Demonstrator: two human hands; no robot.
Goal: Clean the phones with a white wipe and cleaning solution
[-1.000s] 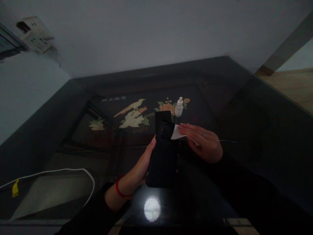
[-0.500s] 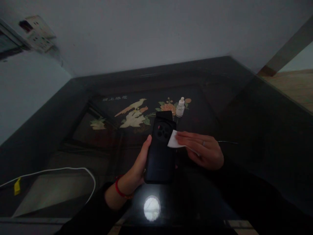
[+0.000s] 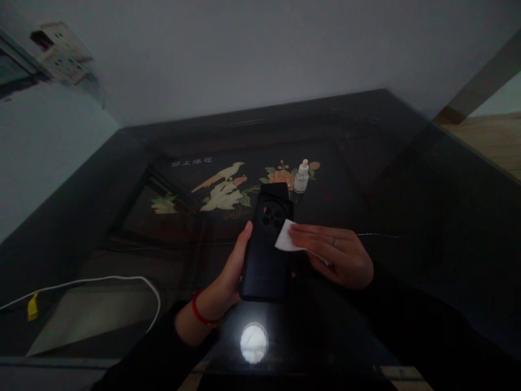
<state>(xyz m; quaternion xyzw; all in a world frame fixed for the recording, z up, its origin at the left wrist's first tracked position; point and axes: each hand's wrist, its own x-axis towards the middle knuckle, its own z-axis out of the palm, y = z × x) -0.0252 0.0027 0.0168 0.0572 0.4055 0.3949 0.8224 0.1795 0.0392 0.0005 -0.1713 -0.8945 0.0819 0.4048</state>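
My left hand (image 3: 230, 271), with a red bracelet at the wrist, is closed around a dark smartphone (image 3: 264, 266), its back and round camera block facing up. Its thumb lies along the phone's left edge; most of the other fingers are hidden beneath. Pinched in my right hand (image 3: 340, 252), which wears a ring, is a folded white wipe (image 3: 285, 237). The wipe's tip lies over the phone's right edge, just below the cameras. Beyond the phone stands a small white-capped dropper bottle (image 3: 301, 177), upright on the table.
The dark glossy table (image 3: 366, 152) carries a bird-and-flower picture (image 3: 223, 190). A white cable (image 3: 101, 279) with a yellow tag (image 3: 32, 308) runs along the left. Near the front edge shines a round light reflection (image 3: 254, 343). Power sockets (image 3: 65, 54) are on the wall at upper left.
My right hand has moved the wipe slightly down and left across the phone's back. The phone stays in my left hand, nearly in place.
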